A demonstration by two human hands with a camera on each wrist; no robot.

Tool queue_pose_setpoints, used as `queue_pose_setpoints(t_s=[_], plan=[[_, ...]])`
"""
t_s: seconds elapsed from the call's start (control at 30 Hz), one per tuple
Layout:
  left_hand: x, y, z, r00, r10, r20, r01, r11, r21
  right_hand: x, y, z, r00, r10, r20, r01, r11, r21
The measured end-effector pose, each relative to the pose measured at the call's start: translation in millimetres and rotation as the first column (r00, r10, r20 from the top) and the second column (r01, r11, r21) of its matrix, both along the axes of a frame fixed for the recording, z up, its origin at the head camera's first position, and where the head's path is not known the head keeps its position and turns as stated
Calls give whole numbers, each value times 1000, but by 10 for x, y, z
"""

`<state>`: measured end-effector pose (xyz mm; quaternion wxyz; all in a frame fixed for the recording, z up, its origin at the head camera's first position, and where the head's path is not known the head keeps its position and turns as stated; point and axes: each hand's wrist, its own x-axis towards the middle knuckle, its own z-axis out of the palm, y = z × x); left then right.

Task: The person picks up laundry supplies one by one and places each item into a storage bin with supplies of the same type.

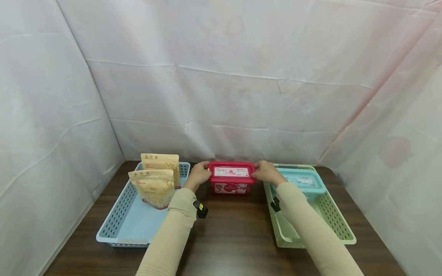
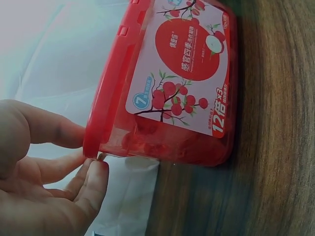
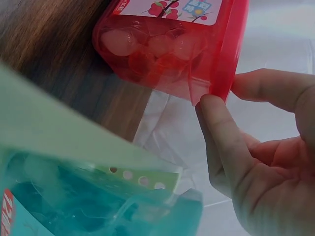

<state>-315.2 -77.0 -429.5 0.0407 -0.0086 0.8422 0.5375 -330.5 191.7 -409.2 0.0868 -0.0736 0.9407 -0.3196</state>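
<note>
A red lidded tub of laundry pods (image 1: 230, 188) is upright at the back middle of the table, its printed label facing me. My left hand (image 1: 199, 174) pinches the left end of its lid rim, one digit on top and fingertips (image 2: 98, 172) under the edge. At the opposite end my right hand (image 1: 267, 171) grips the rim the same way, with fingertips (image 3: 214, 105) below the lid. Pale round pods show through the tub's side in the right wrist view. Whether its base touches the table cannot be told.
On the left, a blue basket (image 1: 124, 207) holds two yellow stand-up pouches (image 1: 157, 189). On the right is a green basket (image 1: 333, 214) with a teal lidded tub (image 1: 305, 180) at its back, close to my right forearm. White sheeting (image 1: 221, 96) rises behind the table and on both sides.
</note>
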Motion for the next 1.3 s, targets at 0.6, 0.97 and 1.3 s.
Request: queue_pose_setpoints(t_s=[0.6,0.97,1.3], plan=[[24,-20,-41,999,-14,39,12,999,39,8,-23,-4,997,58,48,-56,998,-38],[142,-36,-40,1000,-23,0,23,1000,-15,135,-89,39,992,125,-35,-116,974,196],[333,-100,-13,998,-68,-1,68,997,-24,352,-103,53,984,176,-35,-163,956,243]])
